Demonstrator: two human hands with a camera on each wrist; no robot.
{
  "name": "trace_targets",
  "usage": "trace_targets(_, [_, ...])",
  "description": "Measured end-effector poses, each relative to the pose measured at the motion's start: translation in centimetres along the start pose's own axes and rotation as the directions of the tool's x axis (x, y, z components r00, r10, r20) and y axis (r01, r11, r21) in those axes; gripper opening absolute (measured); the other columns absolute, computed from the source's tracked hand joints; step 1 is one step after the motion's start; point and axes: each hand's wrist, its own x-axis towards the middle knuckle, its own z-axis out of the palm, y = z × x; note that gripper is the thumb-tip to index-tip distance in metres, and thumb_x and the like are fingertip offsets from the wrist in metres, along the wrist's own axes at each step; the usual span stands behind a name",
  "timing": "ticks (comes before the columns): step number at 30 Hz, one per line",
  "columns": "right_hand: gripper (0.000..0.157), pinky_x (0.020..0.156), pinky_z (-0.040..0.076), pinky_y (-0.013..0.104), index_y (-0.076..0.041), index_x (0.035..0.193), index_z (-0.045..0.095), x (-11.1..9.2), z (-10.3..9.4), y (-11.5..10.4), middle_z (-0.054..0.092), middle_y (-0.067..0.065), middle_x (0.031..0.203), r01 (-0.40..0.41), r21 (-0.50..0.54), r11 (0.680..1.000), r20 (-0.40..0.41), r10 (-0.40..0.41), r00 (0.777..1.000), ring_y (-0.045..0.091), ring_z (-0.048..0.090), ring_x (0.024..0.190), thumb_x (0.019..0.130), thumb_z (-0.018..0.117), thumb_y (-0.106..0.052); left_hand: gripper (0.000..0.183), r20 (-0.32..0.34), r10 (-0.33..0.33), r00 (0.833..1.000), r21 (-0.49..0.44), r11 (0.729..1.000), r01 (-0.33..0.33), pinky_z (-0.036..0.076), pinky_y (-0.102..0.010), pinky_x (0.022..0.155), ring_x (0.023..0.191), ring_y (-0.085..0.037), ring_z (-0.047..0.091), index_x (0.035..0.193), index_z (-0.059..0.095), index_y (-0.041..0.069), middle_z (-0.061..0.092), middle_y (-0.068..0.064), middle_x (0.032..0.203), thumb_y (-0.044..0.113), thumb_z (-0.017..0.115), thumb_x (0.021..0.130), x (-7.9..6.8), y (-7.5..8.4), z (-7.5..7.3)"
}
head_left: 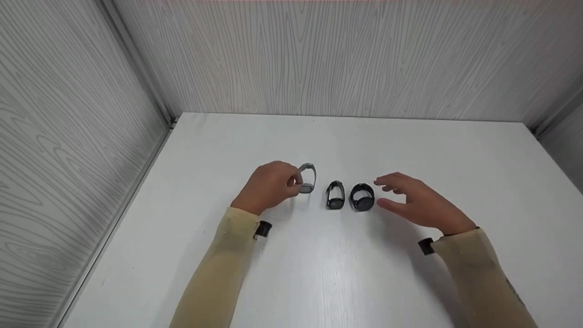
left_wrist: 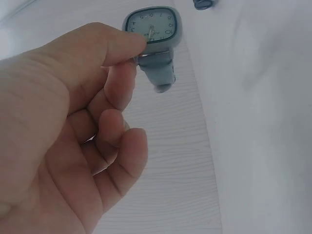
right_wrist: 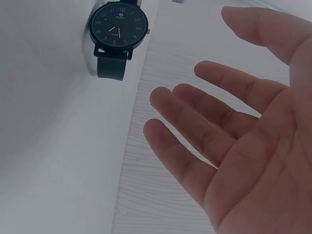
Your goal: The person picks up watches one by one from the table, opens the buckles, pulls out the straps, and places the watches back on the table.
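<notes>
My left hand [head_left: 274, 186] pinches a grey wristwatch [head_left: 307, 187] between thumb and fingers at its left side. In the left wrist view its squarish pale dial [left_wrist: 152, 24] faces the camera, and the thumb tip overlaps the case edge. To its right on the table stands a dark wristwatch [head_left: 335, 203] with its strap looped. Beside that is a black round-faced wristwatch [head_left: 364, 203], whose numbered dial [right_wrist: 118, 25] shows in the right wrist view. Just right of the black watch, my right hand [head_left: 416, 200] is held with fingers spread and nothing in its grasp.
The watches are on a white table [head_left: 291, 264]. A wood-grained panel [head_left: 300, 59] rises behind its far edge, and another panel [head_left: 59, 136] stands along the left side. Black straps [head_left: 263, 228] show at the sleeve cuffs.
</notes>
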Motion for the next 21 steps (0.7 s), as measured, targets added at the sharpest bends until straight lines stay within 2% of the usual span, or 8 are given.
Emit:
trace_targets(4, [0.047,0.097,0.051,0.058,-0.012,0.143,0.059,0.0,0.1,-0.3,0.06,0.011,0.139,0.005,-0.047,0.999,-0.007,-0.006,1.0,0.033,0.06,0.124,0.101,0.07,-0.029,0.009,-0.084,0.056,0.995,-0.002,0.998,-0.056,0.049,-0.031,0.071,0.082,-0.014,0.057,0.098,0.079,0.014,0.068,0.004,0.084,0.015,0.07,0.095,-0.3,0.6,-1.0])
trace_targets(7, [0.044,0.096,0.052,0.056,-0.01,0.141,0.06,0.1,0.2,-0.4,0.061,0.011,0.138,0.02,-0.081,0.997,-0.021,-0.022,1.0,0.033,0.06,0.122,0.1,0.07,-0.025,0.008,-0.141,0.1,0.985,-0.002,0.995,-0.101,0.049,-0.03,0.07,0.081,-0.013,0.057,0.096,0.078,0.015,0.068,0.005,0.083,0.015,0.07,0.094,-0.6,1.1,-1.6])
trace_targets(15, [0.033,0.095,0.052,0.053,-0.012,0.132,0.065,0.3,-0.3,-0.7,0.065,0.003,0.132,0.059,-0.067,0.996,-0.148,-0.068,0.987,0.034,0.063,0.115,0.1,0.069,-0.019,0.01,-0.245,0.189,0.951,0.032,0.982,-0.187,0.049,-0.028,0.065,0.076,-0.011,0.056,0.091,0.076,0.015,0.067,0.007,0.08,0.009,0.068,0.09,-0.9,2.5,-2.3])
trace_targets(18, [0.031,0.094,0.053,0.052,-0.011,0.131,0.065,0.5,-0.7,-1.3,0.066,0.003,0.13,0.095,-0.071,0.993,-0.184,-0.106,0.977,0.032,0.065,0.113,0.1,0.069,-0.016,0.008,-0.282,0.216,0.935,0.05,0.976,-0.211,0.048,-0.027,0.064,0.076,-0.011,0.055,0.091,0.076,0.015,0.067,0.007,0.079,0.01,0.069,0.09,-1.1,3.2,-2.6])
trace_targets(21, [0.03,0.091,0.054,0.051,-0.012,0.13,0.066,0.9,-1.1,-2.2,0.067,0.002,0.128,0.121,-0.073,0.99,-0.216,-0.134,0.967,0.03,0.066,0.111,0.1,0.068,-0.013,0.007,-0.331,0.261,0.907,0.079,0.965,-0.25,0.048,-0.025,0.063,0.075,-0.01,0.056,0.09,0.075,0.015,0.067,0.007,0.078,0.01,0.07,0.089,-1.2,3.8,-2.9])
